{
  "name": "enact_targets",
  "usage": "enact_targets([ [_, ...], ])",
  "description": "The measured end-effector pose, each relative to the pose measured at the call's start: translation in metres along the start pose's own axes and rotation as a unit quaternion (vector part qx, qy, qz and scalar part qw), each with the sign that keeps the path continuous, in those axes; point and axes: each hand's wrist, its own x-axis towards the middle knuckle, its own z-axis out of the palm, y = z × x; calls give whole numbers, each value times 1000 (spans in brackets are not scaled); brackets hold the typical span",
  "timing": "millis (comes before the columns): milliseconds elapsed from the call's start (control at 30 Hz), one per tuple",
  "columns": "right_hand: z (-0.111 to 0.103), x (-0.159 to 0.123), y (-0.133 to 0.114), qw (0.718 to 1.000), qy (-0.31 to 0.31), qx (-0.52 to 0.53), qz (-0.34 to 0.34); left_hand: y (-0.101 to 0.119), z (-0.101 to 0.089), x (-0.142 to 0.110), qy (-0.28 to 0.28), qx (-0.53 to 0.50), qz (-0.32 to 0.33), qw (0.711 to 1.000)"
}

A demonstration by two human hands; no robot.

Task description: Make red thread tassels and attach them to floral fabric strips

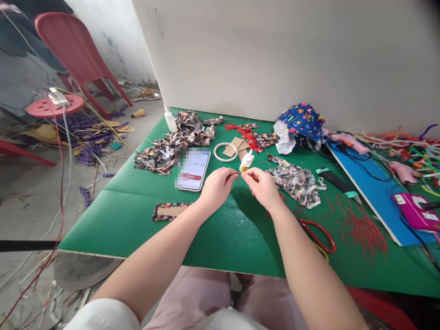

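Note:
Above the middle of the green table, my left hand (220,185) and my right hand (260,183) meet almost fingertip to fingertip. Both are closed in a pinch on a thin red thread (239,173), of which only a short bit shows between them. Just behind the fingers stands a small white glue bottle (246,160) with a yellow label. A flower-patterned fabric strip with a bare cardboard middle (173,211) lies partly behind my left forearm. Red-handled scissors (323,236) rest beside my right forearm, which hides part of them.
A phone (193,172) lies left of my hands. Around are a white ring (225,152), floral fabric scraps (295,181), a box cutter (338,183), loose red threads (364,227), a blue board (364,192), pink glue guns (350,141) and another white bottle (169,120).

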Motion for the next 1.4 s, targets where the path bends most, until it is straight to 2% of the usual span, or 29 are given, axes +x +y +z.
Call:
enact_targets([
  [100, -2, 2, 0, 994, 5, 110, 27, 1, 0, 0, -34, -19, -3, 999],
  [200, -3, 4, -1, 977, 7, 204, 55, 4, 2, -2, -123, -94, -19, 988],
  [300, -5, 4, -3, 960, 6, 265, 94, 8, 5, -5, -238, -244, -55, 938],
  [367, -8, 4, -6, 952, 1, 285, 109, 11, 6, -6, -265, -348, -82, 896],
  [467, -11, 4, -8, 951, 11, 293, 102, 13, 3, -5, -222, -436, -119, 864],
  [633, -12, 4, -7, 963, 25, 256, 84, 10, -3, 1, -81, -442, -157, 880],
  [700, -10, 4, -6, 971, 25, 225, 81, 9, -4, 2, -47, -437, -162, 884],
  [867, -2, 2, -1, 988, -19, 143, 61, 9, -3, 2, -18, -418, -161, 894],
  [1033, 8, 1, 1, 984, -45, 161, 68, 10, -2, 2, -8, -415, -151, 897],
  [1167, 7, 2, 1, 978, -13, 192, 83, 10, -3, 4, 10, -391, -167, 905],
  [1400, -1, 6, 2, 971, 29, 215, 97, 2, -3, 5, 81, -349, -193, 914],
])
